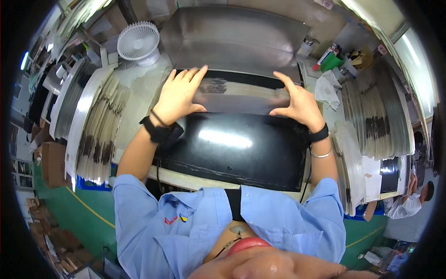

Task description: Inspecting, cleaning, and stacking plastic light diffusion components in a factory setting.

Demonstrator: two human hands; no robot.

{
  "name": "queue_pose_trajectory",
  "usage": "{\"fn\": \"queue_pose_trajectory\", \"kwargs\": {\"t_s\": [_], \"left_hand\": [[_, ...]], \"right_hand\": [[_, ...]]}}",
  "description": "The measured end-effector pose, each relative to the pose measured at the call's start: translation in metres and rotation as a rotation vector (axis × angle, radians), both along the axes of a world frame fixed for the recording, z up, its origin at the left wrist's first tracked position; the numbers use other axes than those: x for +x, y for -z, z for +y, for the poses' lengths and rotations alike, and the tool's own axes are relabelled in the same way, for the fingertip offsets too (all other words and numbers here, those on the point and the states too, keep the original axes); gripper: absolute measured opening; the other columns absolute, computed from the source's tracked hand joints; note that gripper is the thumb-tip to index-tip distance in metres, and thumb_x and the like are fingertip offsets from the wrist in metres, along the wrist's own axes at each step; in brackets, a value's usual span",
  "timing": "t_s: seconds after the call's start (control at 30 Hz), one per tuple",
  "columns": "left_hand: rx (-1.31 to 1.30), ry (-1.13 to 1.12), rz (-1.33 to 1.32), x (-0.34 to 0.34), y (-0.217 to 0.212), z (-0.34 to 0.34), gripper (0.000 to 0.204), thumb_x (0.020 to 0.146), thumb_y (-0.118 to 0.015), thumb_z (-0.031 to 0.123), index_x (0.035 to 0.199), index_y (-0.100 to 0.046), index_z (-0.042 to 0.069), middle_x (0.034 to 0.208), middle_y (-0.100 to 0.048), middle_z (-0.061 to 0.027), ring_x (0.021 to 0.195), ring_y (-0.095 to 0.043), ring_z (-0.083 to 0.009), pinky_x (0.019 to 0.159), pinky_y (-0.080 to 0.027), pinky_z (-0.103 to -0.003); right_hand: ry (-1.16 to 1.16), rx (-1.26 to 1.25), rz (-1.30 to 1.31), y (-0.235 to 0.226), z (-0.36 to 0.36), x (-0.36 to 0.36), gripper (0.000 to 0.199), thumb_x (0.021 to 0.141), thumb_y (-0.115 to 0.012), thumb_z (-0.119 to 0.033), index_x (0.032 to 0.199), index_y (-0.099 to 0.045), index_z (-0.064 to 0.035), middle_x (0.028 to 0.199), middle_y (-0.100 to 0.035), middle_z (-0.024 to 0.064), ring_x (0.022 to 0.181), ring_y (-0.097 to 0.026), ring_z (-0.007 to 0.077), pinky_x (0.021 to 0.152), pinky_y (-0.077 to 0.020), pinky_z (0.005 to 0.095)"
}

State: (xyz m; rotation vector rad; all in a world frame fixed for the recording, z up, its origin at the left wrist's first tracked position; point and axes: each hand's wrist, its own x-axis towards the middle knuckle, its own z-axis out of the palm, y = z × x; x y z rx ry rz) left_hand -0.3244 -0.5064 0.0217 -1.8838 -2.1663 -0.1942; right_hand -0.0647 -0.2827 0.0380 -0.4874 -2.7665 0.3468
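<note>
A thin grey, partly see-through sheet (241, 98) with a dark smudged band at its upper left lies across the far part of a black glossy board (232, 153). At the sheet's left end, my left hand (179, 93) is palm down, fingers stretched out and thumb apart. My right hand (299, 102) is at the right end, index finger and thumb spread wide and its other fingers partly hidden. Both hands touch or hover at the sheet's ends; firm contact cannot be made out. A shiny metal panel (227, 42) rises behind the board.
A white fan (138, 43) stands at the back left. Stacks of thin sheets flank me, one on the left (104, 125) and one on the right (371, 116). A crumpled white cloth (328, 88) and a green container (332, 61) are at the right. A person (409, 200) is at the far right.
</note>
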Motion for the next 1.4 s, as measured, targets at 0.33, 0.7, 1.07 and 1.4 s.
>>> {"fn": "queue_pose_trajectory", "kwargs": {"t_s": [0.33,0.7,1.07,1.4], "left_hand": [[0.331,-0.014,0.067,0.0,-0.013,0.002,0.108,0.059,-0.076,0.058,0.143,-0.032,0.005,0.114,-0.061,-0.0161,0.11,-0.056,-0.0349,0.105,-0.031,-0.054],[-0.064,-0.067,-0.332,-0.005,0.001,-0.007,0.071,0.068,-0.08,0.04,0.123,-0.054,0.004,0.109,-0.064,-0.0131,0.1,-0.062,-0.0288,0.086,-0.049,-0.036],[0.19,-0.278,-1.102,-0.001,0.093,0.0,0.048,0.074,-0.078,0.039,0.095,-0.069,-0.003,0.077,-0.066,-0.01,0.075,-0.061,-0.0154,0.07,-0.049,-0.031],[0.646,0.249,-0.244,0.072,-0.039,0.051,0.101,0.065,-0.085,0.03,0.142,-0.028,-0.002,0.142,-0.036,-0.02,0.132,-0.033,-0.0346,0.109,-0.027,-0.042]], "right_hand": [[0.092,0.109,0.03,-0.006,-0.007,0.006,0.072,0.059,-0.081,-0.044,0.12,-0.054,-0.0172,0.096,-0.066,0.0102,0.088,-0.064,0.0301,0.073,-0.0507,0.041],[0.066,-0.099,-0.217,-0.002,0.007,0.002,0.054,0.064,-0.083,-0.034,0.108,-0.063,-0.0105,0.107,-0.066,0.0069,0.093,-0.063,0.0265,0.076,-0.0502,0.0375],[0.007,-1.067,0.754,0.079,0.006,0.0,0.026,0.074,-0.077,-0.004,0.095,-0.062,-0.0031,0.091,-0.066,0.0016,0.084,-0.06,0.0086,0.079,-0.0471,0.0235],[-0.051,-0.973,0.798,0.085,0.017,0.012,0.026,0.073,-0.08,-0.007,0.092,-0.063,-0.0034,0.089,-0.068,0.0032,0.081,-0.062,0.0078,0.075,-0.0491,0.0239]]}}
